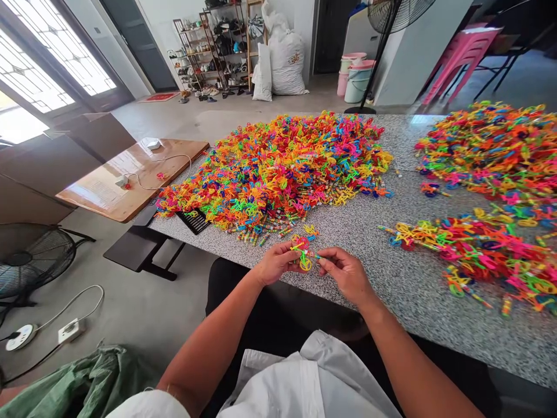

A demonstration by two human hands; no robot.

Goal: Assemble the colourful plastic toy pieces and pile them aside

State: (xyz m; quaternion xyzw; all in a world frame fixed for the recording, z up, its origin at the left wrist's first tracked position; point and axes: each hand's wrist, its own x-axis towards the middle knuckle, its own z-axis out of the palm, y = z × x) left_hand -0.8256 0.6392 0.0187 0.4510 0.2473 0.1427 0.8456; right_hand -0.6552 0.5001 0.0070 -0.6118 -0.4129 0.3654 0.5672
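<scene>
My left hand (282, 262) is closed on a small bunch of bright plastic loop pieces (306, 265), pink, yellow and green. Out of the bunch, towards the right, runs a thin patterned stick (314, 255). Thumb and fingers of my right hand (343, 271) pinch the stick's right end. Both hands are just above the front edge of the speckled stone table (391, 278). Right behind them lies another loose loop piece (310, 231), yellow and blue. Whether the stick is fixed to the loops cannot be made out.
A large heap of similar loop pieces (278, 168) covers the table's middle. Another heap (491, 145) is at the back right, with a row of bunches (487, 244) nearer. A black slotted tray (194, 221) sticks out at the left edge. A floor fan (35, 261) stands left.
</scene>
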